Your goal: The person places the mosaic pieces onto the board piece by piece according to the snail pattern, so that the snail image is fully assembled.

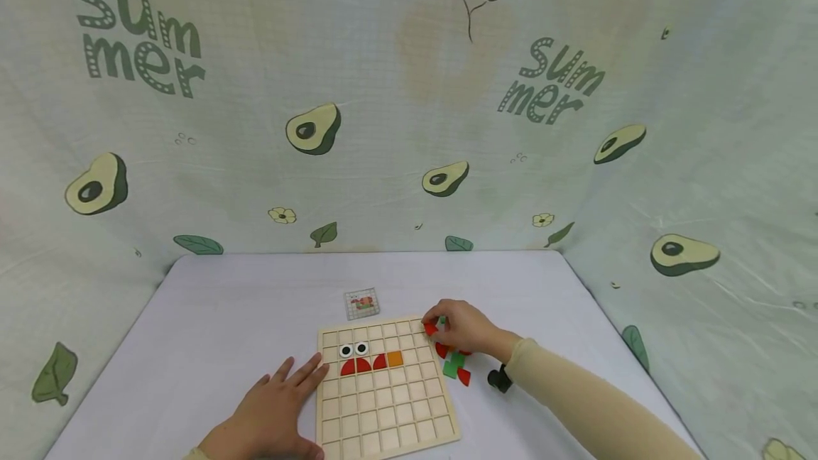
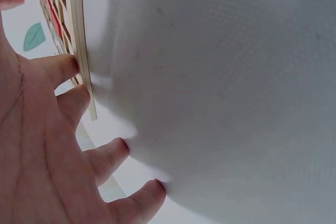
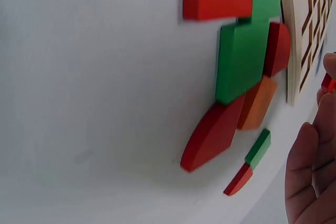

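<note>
A wooden grid board (image 1: 368, 422) lies on the white table. In its upper rows sit two round eye tiles (image 1: 361, 348), three red quarter-round tiles (image 1: 363, 365) and an orange square tile (image 1: 395, 358). My left hand (image 1: 271, 407) rests spread at the board's left edge, index and middle fingertips touching the rim in the left wrist view. At the board's upper right corner, my right hand (image 1: 465, 325) pinches a red tile (image 1: 430, 329) between thumb and fingers. Below it lie loose green tiles (image 3: 244, 59) and red tiles (image 3: 215, 132), with an orange tile (image 3: 257, 103) among them.
Behind the board lies a small pattern card (image 1: 362, 303) with a coloured picture on a grid. A small black object (image 1: 500, 378) is beside the right wrist. A printed cloth (image 1: 383, 218) hangs along the table's back edge and sides.
</note>
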Motion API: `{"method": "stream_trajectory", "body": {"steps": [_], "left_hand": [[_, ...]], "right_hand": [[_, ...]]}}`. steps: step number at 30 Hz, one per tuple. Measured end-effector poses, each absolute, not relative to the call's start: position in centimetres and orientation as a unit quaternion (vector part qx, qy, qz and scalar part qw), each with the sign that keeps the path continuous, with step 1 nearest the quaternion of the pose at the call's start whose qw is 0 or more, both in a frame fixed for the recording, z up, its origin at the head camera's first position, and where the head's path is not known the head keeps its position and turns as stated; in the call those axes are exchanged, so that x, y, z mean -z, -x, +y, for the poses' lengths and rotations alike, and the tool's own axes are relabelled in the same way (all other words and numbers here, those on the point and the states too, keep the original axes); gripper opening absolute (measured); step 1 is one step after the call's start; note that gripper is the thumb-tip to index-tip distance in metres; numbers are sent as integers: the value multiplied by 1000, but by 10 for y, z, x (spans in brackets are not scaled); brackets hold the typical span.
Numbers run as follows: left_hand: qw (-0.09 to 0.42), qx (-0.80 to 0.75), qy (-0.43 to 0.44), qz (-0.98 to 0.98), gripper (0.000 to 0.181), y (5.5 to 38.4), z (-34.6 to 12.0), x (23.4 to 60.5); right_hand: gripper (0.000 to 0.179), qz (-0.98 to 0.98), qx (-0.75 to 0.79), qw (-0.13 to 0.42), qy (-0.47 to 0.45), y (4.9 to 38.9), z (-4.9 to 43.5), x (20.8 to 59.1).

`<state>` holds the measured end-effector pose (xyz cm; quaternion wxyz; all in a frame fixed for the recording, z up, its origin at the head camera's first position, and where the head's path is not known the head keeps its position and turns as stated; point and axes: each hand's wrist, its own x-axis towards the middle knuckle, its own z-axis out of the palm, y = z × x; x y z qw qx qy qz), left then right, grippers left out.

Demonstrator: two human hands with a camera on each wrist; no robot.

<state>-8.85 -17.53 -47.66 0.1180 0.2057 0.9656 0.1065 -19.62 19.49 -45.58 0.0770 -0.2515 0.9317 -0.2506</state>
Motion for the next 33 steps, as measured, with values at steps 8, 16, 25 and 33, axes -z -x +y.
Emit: {"method": "stream_trajectory", "body": {"steps": [8,16,25,33], "left_hand": [[118,-103,-203,967,127,89,-176,479],[117,-105,-201,967,128,90,-175,480],[118,-111,-202,966,128,90,-176,483],[116,-105,-206,966,127,89,-177,481]], "right_hand": [[26,920,264,86,278,186,184,459],[24,922,254,86,280,179,175,463],[21,924,227,83,295,173,167,467],[22,925,212,81,305,173,162,468]]}}
